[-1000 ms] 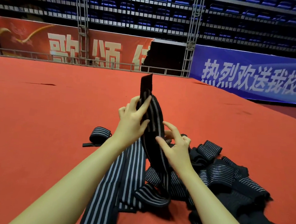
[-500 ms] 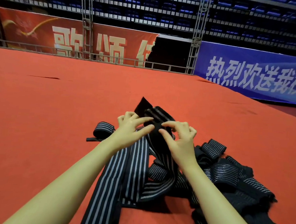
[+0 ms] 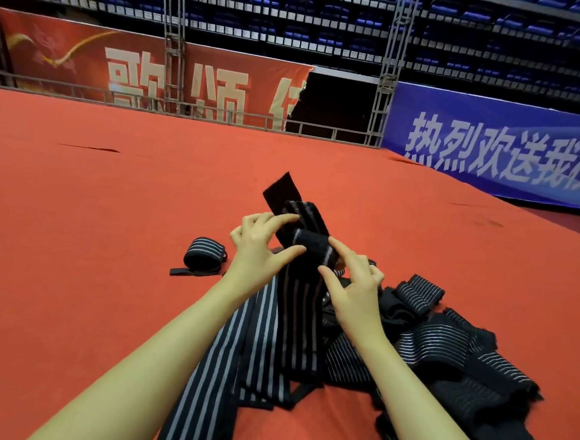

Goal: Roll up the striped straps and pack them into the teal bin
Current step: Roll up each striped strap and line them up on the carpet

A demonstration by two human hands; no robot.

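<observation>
Black strap [image 3: 299, 289], grey-striped, partly rolled at its pinched upper end.

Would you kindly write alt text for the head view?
Both hands, left hand and right hand, pinch a half-rolled striped strap above loose straps on red carpet; one rolled strap lies left.

Black straps [image 3: 296, 309] with grey stripes, red carpet [image 3: 108, 241]
</observation>
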